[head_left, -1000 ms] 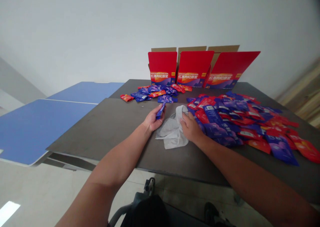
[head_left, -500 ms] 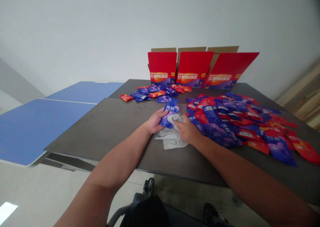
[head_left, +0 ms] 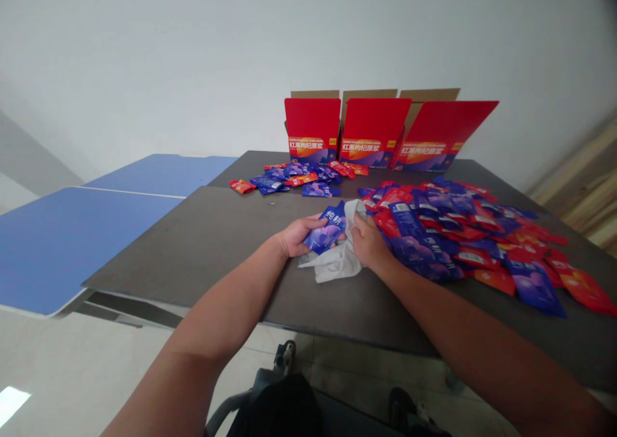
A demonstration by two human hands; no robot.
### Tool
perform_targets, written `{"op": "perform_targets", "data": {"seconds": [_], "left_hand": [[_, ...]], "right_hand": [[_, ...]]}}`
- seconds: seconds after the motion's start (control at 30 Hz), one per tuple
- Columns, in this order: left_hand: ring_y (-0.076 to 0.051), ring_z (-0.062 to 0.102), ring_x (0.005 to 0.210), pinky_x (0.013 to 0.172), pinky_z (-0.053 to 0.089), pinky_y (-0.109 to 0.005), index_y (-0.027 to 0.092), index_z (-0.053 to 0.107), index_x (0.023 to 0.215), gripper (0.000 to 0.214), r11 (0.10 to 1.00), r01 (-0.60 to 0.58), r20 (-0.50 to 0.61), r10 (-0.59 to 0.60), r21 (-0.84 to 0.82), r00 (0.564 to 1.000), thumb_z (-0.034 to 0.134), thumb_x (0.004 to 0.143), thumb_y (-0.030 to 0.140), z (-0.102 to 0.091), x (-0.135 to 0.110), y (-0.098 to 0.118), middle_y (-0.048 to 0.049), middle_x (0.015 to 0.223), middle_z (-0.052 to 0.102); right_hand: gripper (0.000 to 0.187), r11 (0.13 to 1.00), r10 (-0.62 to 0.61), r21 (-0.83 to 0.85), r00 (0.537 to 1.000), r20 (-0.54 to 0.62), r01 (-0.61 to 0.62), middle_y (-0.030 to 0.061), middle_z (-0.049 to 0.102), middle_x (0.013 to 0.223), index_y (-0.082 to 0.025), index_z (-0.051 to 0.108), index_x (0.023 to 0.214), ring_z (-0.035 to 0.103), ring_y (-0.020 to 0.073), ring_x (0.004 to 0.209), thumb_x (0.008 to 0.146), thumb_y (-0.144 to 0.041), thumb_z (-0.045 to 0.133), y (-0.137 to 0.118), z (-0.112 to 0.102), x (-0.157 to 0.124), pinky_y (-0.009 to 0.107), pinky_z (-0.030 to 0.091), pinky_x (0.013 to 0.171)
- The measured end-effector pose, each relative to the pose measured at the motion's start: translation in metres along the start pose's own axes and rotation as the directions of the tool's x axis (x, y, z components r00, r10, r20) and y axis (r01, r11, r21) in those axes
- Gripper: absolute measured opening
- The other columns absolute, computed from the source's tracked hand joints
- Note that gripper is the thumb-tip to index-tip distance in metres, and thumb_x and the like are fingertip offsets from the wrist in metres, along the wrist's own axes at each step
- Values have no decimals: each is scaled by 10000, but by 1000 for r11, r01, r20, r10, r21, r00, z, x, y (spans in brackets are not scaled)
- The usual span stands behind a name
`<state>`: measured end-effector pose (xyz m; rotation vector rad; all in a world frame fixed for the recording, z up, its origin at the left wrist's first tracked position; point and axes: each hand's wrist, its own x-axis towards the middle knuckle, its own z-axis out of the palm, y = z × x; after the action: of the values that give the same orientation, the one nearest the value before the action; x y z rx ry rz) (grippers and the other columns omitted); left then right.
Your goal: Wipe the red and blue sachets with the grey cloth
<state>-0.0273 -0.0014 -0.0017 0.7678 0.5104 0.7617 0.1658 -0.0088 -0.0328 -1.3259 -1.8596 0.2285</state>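
Observation:
My left hand (head_left: 297,234) grips a blue pouch with white lettering (head_left: 328,229), held flat just above the dark table (head_left: 216,238). A grey-white cloth (head_left: 337,260) lies bunched under and beside the pouch. My right hand (head_left: 368,241) is closed on the cloth's upper fold, right against the pouch's edge. A large heap of red and blue pouches (head_left: 457,238) lies directly to the right of my right hand.
A smaller pile of pouches (head_left: 294,178) lies further back. Three open red boxes (head_left: 371,135) stand at the table's far edge against the white wall. Blue tables (head_left: 72,231) adjoin on the left. A dark chair part (head_left: 284,392) shows below the table's near edge.
My left hand turned the blue pouch from edge-on to flat over the cloth. My right hand gathered the cloth up and brought it against the pouch.

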Motion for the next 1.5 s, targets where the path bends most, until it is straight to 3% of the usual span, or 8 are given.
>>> {"op": "perform_targets", "data": {"seconds": [0.13, 0.23, 0.4, 0.53, 0.77, 0.93, 1.1, 1.5], "left_hand": [[-295, 688, 938, 775, 556, -464, 177, 558, 1219, 343, 995, 25, -24, -27, -99, 999, 542, 878, 212, -1, -1, 3, -138, 1049, 682], [-277, 694, 875, 775, 553, -463, 122, 592, 1160, 336, 980, 50, -103, -71, -194, 992, 499, 912, 328, -2, 0, 6, -141, 949, 701], [-246, 688, 888, 810, 538, -384, 90, 605, 1179, 453, 963, -22, -73, 2, -268, 997, 417, 943, 428, 2, 3, 7, -153, 1025, 697], [-230, 689, 874, 848, 521, -374, 93, 600, 1198, 479, 960, -37, -78, 15, -277, 997, 403, 949, 452, 5, 5, 5, -151, 1050, 693], [-229, 690, 900, 868, 509, -350, 88, 627, 1149, 444, 971, 43, -21, -49, -237, 999, 419, 951, 427, 9, 2, 0, -141, 1001, 710], [-229, 703, 809, 756, 540, -333, 91, 647, 1077, 439, 977, 131, 19, -130, -167, 991, 420, 951, 445, 7, 1, -3, -139, 899, 723], [-210, 699, 751, 669, 549, -313, 133, 649, 1014, 354, 979, 156, -49, -164, -131, 985, 480, 932, 432, 5, 0, -4, -111, 872, 722], [-218, 690, 778, 671, 532, -298, 89, 642, 1078, 432, 973, 186, 16, -186, -139, 983, 481, 921, 459, 3, -1, -1, -165, 932, 709]], "right_hand": [[452, 999, -15, 49, 998, -58, 18, 141, 541, 1131, -169, 498, 1331, 498, 300, 1139, 905, -242, 364, -2, -1, 0, 481, 430, 988], [428, 989, -144, 35, 989, 26, 143, 110, 513, 1113, -210, 533, 1300, 523, 256, 1094, 899, -202, 386, -6, -4, -5, 421, 448, 986], [389, 910, -406, 47, 863, 301, 412, 99, 485, 1183, -251, 634, 1193, 547, 222, 1026, 874, -135, 442, -18, -10, -16, 358, 495, 889], [432, 879, -446, 19, 805, 392, 477, 104, 473, 1260, -283, 639, 1198, 556, 226, 1026, 848, -103, 460, -25, -12, -18, 362, 506, 859], [462, 910, -353, -89, 871, 343, 404, 127, 435, 1325, -253, 591, 1262, 557, 247, 1057, 850, -106, 443, -23, -10, -17, 372, 508, 868], [432, 953, -232, -131, 935, 269, 275, 138, 484, 1180, -218, 567, 1283, 579, 249, 955, 882, -156, 420, -20, -9, -14, 383, 511, 847], [452, 976, -181, -98, 973, 141, 196, 130, 480, 1094, -169, 521, 1316, 551, 262, 998, 885, -147, 386, -14, -6, -11, 401, 493, 893], [475, 998, -1, 69, 998, -64, 6, 156, 538, 1176, -160, 462, 1363, 491, 308, 1167, 916, -266, 343, -1, 3, -1, 509, 405, 1007]]}}
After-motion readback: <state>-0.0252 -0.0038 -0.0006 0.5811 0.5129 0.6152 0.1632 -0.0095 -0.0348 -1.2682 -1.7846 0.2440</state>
